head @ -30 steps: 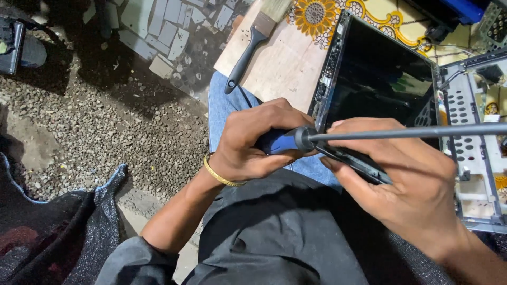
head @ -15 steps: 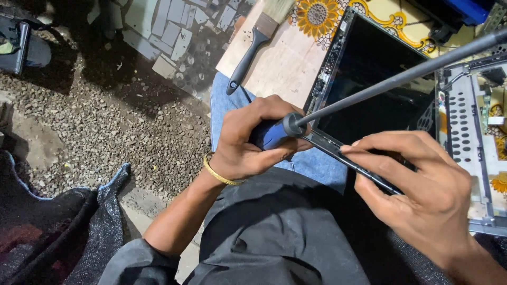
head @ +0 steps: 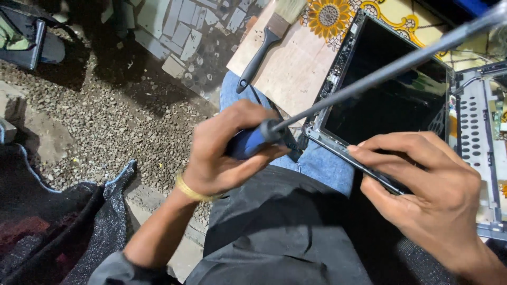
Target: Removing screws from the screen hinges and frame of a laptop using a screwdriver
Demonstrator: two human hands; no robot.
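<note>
Nearest the camera, the right hand (head: pixel 428 195) pinches the lower edge of a dark rectangular screen panel with a thin black frame (head: pixel 391 100); its grip is closed on that edge, the fingers (head: pixel 385 145) lying on the frame's front side and the thumb pressing along the rim just below them. The panel stands tilted, its lower corner resting on the person's blue-jeaned knee (head: pixel 317 161) and its upper part leaning away over a worktop.

To the left, the left hand (head: pixel 227 150) is wrapped tight around the blue handle of a long screwdriver with a grey metal shaft (head: pixel 369 79); the grip is fully clamped, fingers curled over the top of the handle. A gold bangle (head: pixel 193 191) circles that wrist. The shaft runs up and to the right, crossing in front of the panel's upper left corner and dark glass, and leaves the view at the top right; its tip cannot be seen.

Farther off, a pale plywood board (head: pixel 288 68) lies beyond the knee, with a black-handled paintbrush (head: pixel 264 50) resting on it. A perforated grey metal chassis (head: pixel 483 137) lies just right of the panel. A yellow sunflower-patterned cloth (head: pixel 330 15) shows at the top. Gravel ground (head: pixel 95 116) spreads to the left.
</note>
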